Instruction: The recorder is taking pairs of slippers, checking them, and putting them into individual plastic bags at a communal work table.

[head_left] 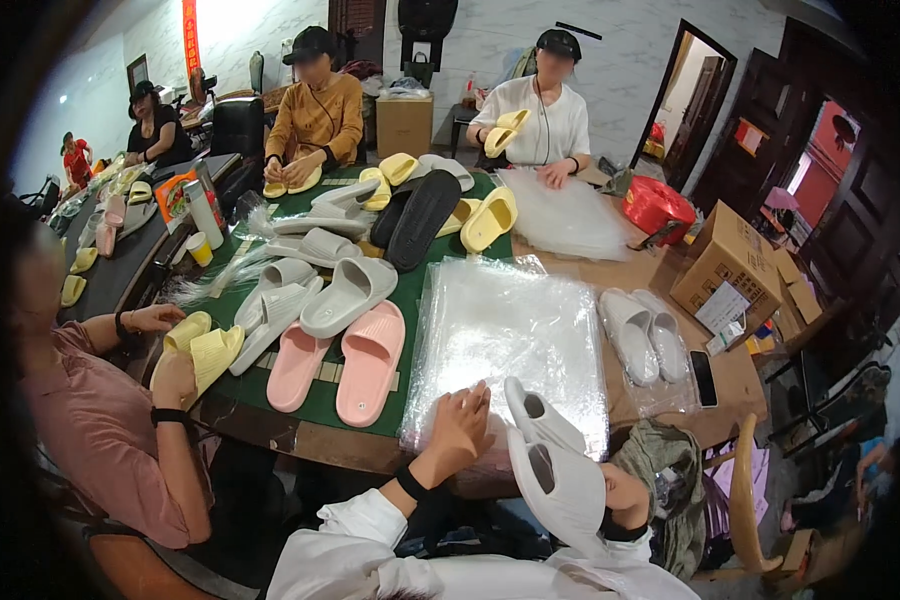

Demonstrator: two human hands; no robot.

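My right hand [622,492] grips a pair of white slide sandals [550,455] by their heels, toes pointing up and left over the table edge. My left hand [460,425] rests with fingers curled on the near edge of a stack of clear plastic bags [510,335] lying on the table in front of me. A black band sits on my left wrist.
Pink slides [345,365], grey slides [320,290], yellow and black ones lie on the green mat [410,300]. A bagged white pair [645,335] and a phone [703,378] lie to the right, beside cardboard boxes [730,260]. Several people sit around the table handling sandals.
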